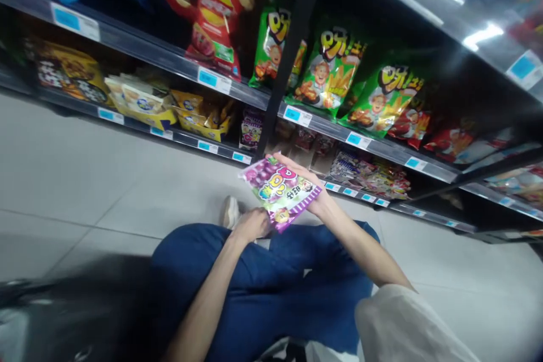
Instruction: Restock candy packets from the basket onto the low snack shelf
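A purple and green bag of grape gummy candy is held in front of the lowest shelves, above my knees, its printed face turned up towards me. My right hand supports it from behind and along the right side; the fingers show past its top edge and the rest are hidden by the bag. At the bag's lower left corner, my left hand is closed with curled fingers against its edge. The fingertips there are partly hidden.
Shelves before me carry green snack bags, a red chip bag, yellow boxes of small packs and small candy packs. A dark upright post divides them. A dark, blurred object is at lower left on the tiled floor.
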Motion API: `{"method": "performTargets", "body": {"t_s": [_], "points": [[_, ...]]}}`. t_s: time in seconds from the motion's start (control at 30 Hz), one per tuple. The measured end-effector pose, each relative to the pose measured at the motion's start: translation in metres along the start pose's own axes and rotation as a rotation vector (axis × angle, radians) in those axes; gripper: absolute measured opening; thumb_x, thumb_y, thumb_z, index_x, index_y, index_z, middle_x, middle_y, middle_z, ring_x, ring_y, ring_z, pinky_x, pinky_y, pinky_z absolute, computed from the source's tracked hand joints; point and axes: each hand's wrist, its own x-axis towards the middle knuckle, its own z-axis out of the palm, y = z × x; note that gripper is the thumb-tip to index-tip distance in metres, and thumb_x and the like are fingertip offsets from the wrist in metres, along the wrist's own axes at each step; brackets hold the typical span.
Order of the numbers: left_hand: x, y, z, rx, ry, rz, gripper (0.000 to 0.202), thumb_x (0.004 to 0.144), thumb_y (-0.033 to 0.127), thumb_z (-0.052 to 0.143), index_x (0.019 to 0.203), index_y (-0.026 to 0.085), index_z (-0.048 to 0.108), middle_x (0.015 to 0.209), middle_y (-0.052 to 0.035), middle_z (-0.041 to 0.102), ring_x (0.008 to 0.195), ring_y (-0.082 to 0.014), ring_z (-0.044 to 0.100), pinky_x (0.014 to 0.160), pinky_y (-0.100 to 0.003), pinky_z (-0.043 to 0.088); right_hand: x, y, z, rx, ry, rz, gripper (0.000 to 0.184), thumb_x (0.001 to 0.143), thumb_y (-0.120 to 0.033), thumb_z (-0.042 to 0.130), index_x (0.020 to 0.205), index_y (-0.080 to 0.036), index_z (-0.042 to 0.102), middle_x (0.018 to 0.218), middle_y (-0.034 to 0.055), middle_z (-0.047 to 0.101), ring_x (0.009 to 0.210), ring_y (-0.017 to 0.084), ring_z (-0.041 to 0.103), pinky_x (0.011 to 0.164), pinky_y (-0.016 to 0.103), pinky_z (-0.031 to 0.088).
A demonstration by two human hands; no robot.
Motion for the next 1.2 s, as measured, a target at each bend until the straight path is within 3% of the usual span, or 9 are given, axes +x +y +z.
{"method": "performTargets", "body": {"t_s": [0.17,0.27,0.33,0.5,0.63,0.8,1.0,1.1,1.2], "points": [[0.009,-0.002,-0.001,0.148,0.124,-0.037,0.043,0.091,0.023,0.054,0.132,0.011,0.057,0.127,-0.0200,0.061,0.120,-0.0332,0.059,0.102,-0.049,0.050,-0.007,0.055,-0.095,0.155,0.083,0.155,0.040,0.078,-0.023,0.072,0.118,-0.022,0.070,0.124,0.0035,0.071,0.114,0.022,0.066,0.105,0.037,0.050],[0.012,-0.001,-0.005,0.123,0.267,0.003,0.070,0.088,0.024,0.062,0.152,0.014,0.035,0.144,-0.0185,0.049,0.135,-0.0301,0.047,0.112,-0.047,0.044,-0.012,0.095,-0.124,0.273,0.154,0.226,0.036,0.077,-0.020,0.072,0.113,-0.022,0.073,0.121,0.0031,0.072,0.110,0.020,0.067,0.105,0.033,0.049],[0.014,0.001,-0.007,0.129,0.280,0.088,0.077,0.086,0.018,0.062,0.156,0.021,0.029,0.150,-0.0146,0.044,0.140,-0.0274,0.042,0.116,-0.046,0.041,-0.014,0.116,-0.132,0.321,0.199,0.265,0.034,0.075,-0.019,0.072,0.109,-0.020,0.075,0.119,0.0040,0.073,0.109,0.021,0.068,0.105,0.035,0.048],[0.017,0.005,-0.006,0.178,0.074,0.326,0.076,0.087,0.010,0.055,0.156,0.027,0.030,0.158,-0.0116,0.037,0.146,-0.0274,0.036,0.118,-0.048,0.038,-0.010,0.141,-0.125,0.451,0.237,0.321,0.021,0.076,-0.022,0.073,0.096,-0.018,0.076,0.102,0.0022,0.077,0.097,0.020,0.069,0.099,0.033,0.050],[0.016,0.005,-0.007,0.117,0.013,0.287,0.074,0.090,0.021,0.059,0.157,0.024,0.028,0.157,-0.0123,0.040,0.146,-0.0273,0.037,0.120,-0.046,0.036,-0.006,0.146,-0.118,0.492,0.242,0.281,0.028,0.082,-0.040,0.071,0.098,-0.018,0.074,0.098,0.0035,0.076,0.091,0.020,0.069,0.091,0.034,0.054],[0.012,0.002,-0.007,0.108,0.124,0.165,0.068,0.086,0.016,0.055,0.151,0.020,0.039,0.154,-0.0119,0.045,0.146,-0.0261,0.037,0.122,-0.045,0.033,-0.009,0.147,-0.112,0.380,0.358,0.259,0.039,0.088,-0.056,0.062,0.105,-0.021,0.069,0.108,0.0055,0.074,0.093,0.022,0.068,0.080,0.035,0.058],[0.007,-0.008,-0.003,0.156,0.276,0.049,0.078,0.070,-0.002,0.045,0.147,0.014,0.045,0.152,-0.0110,0.048,0.147,-0.0223,0.036,0.124,-0.043,0.032,-0.025,0.150,-0.096,0.297,0.119,0.248,0.063,0.084,-0.075,0.057,0.123,-0.026,0.063,0.122,0.0081,0.069,0.086,0.024,0.069,0.062,0.039,0.062],[0.005,-0.010,-0.002,0.161,0.245,0.086,0.079,0.067,-0.005,0.041,0.144,0.012,0.048,0.149,-0.0109,0.051,0.145,-0.0216,0.039,0.122,-0.042,0.035,-0.029,0.156,-0.091,0.148,0.112,0.186,0.057,0.079,-0.060,0.075,0.121,-0.022,0.066,0.116,0.0096,0.072,0.088,0.023,0.069,0.067,0.034,0.062],[0.006,-0.010,-0.002,0.127,0.238,0.159,0.076,0.070,-0.005,0.041,0.142,0.016,0.052,0.147,-0.0085,0.053,0.143,-0.0200,0.041,0.120,-0.042,0.038,-0.027,0.160,-0.090,0.076,0.234,0.149,0.045,0.070,-0.038,0.086,0.106,-0.016,0.071,0.100,0.0088,0.075,0.082,0.021,0.069,0.067,0.030,0.060]]}}
